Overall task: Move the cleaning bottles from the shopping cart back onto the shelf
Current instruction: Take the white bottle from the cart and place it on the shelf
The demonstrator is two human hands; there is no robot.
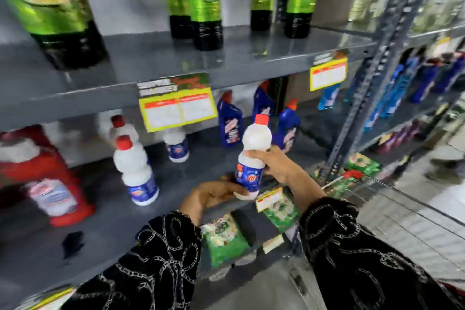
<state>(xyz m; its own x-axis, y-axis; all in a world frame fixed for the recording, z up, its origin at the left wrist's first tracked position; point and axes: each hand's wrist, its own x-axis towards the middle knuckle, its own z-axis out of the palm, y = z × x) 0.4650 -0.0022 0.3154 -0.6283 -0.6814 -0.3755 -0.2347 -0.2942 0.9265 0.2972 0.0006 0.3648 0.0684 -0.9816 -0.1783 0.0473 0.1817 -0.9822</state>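
A white cleaning bottle with a red cap and blue label is held upright just in front of the middle grey shelf. My left hand cups its base and my right hand grips its waist. Three similar white bottles stand on that shelf, the nearest to the left. Blue bottles with red caps stand further back. The wire shopping cart shows at the right; its contents are hidden from view.
Dark bottles with green labels line the upper shelf. A red and white jug sits at the left. Yellow price tags hang from the shelf edge. Green packets lie on the shelf below. A slotted upright post divides the bays.
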